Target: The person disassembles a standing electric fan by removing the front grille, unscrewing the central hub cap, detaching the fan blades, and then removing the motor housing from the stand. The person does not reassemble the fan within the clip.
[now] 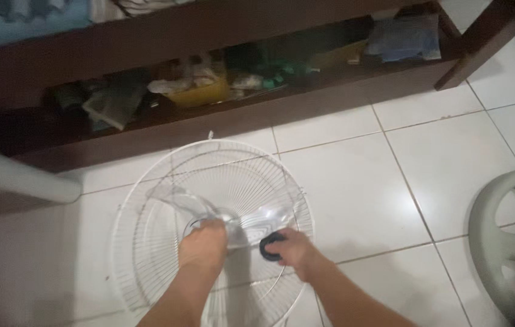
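Note:
A round white wire fan guard (148, 200) lies flat on the tiled floor below me. A clear plastic fan blade (179, 203) rests inside it. My left hand (204, 245) grips the blade at its hub in the middle of the guard. My right hand (294, 251) is just to the right, fingers closed on a small black round cap (271, 247) held over the guard.
A dark wooden shelf (269, 103) runs along the back, its low compartment stuffed with bags and clutter. A white tube (21, 178) juts in from the left. A pale plastic fan base (511, 236) sits at the right edge. White tiles (378, 200) surround the guard.

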